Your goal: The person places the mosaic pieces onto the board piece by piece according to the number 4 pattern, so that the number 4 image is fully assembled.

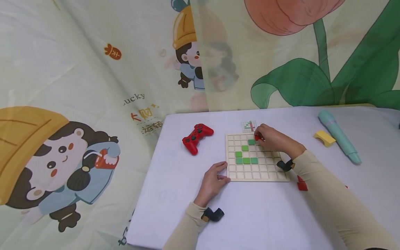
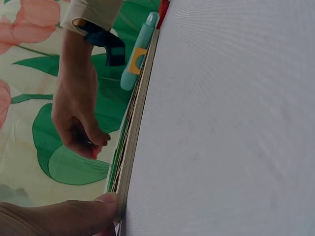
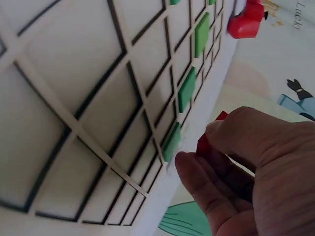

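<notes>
In the head view, a square wooden grid board [image 1: 265, 176] lies on the table with several green tiles [image 1: 246, 160] in its cells. My right hand [image 1: 273, 139] pinches a small red tile [image 3: 211, 147] between thumb and fingers, over the board's far edge. The right wrist view shows this tile tilted and apart from the grid. My left hand [image 1: 212, 182] holds the board by its near left corner, the thumb [image 2: 106, 199] against the edge. A small printed pattern card [image 1: 249, 126] lies just behind the board.
A red game controller [image 1: 197, 139] lies to the left of the board. On the right are a yellow arch block [image 1: 324, 138] and a teal toy microphone [image 1: 340, 139]. More red tiles [image 1: 302, 186] lie beside the right forearm, which partly covers them. Printed curtains [image 1: 225, 97] hang behind the white table.
</notes>
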A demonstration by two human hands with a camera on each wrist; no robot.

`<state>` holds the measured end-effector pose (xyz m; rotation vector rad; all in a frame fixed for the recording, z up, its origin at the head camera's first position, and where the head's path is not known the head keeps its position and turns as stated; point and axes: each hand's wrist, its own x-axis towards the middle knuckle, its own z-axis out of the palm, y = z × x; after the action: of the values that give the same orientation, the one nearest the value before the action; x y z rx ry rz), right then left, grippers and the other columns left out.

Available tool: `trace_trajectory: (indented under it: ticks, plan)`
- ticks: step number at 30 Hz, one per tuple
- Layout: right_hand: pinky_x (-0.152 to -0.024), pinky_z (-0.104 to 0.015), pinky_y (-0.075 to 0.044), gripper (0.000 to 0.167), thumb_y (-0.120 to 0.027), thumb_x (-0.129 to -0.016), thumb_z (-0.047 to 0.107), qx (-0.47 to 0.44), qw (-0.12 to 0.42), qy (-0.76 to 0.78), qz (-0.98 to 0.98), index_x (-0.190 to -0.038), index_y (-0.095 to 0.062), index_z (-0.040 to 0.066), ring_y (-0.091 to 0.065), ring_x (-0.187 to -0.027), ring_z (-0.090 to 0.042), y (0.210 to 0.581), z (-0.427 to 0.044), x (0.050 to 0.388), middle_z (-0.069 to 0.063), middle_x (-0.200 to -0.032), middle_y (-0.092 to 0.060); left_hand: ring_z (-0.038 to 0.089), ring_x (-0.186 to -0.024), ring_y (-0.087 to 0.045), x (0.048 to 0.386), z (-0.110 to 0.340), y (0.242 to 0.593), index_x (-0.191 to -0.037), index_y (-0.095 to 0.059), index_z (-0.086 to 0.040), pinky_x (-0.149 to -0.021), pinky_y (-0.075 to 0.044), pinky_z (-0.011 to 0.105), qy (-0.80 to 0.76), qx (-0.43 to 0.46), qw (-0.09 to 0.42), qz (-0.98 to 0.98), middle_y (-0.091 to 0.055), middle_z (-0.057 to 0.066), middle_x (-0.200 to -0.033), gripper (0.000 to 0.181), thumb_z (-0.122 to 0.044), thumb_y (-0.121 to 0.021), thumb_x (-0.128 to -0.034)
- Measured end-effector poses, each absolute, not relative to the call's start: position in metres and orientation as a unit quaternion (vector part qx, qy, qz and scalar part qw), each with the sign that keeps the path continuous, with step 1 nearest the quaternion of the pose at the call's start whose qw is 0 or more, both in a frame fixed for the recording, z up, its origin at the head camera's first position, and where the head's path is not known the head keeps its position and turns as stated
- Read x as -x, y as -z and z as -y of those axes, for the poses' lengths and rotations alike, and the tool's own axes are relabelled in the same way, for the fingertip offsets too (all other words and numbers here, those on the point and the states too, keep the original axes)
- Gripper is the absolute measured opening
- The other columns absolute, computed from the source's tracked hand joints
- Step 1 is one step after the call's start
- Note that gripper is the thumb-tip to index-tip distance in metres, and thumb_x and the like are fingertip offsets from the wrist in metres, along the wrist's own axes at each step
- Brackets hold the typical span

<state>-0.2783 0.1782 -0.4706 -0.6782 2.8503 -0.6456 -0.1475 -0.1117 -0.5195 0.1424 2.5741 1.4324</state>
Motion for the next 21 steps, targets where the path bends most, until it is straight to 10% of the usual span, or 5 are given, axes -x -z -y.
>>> trace_trajectory:
  ticks: [21]
  plan:
    - [-0.094,-0.046,-0.061,0.019,-0.071,-0.100,0.004,0.225,0.092,0.175,-0.954,-0.118,-0.069,-0.002,-0.061,-0.101,-0.026,0.484,-0.171,0.281,-0.016,-0.112,-0.064,0.006,-0.094,-0.074,0.147,0.111,0.517,-0.150,-0.062,-0.011,-0.079,-0.060,0.015,-0.480,-0.051,0.091,-0.871,-0.058,0.005,-0.158,0.066,0.001,-0.083,-0.0888]
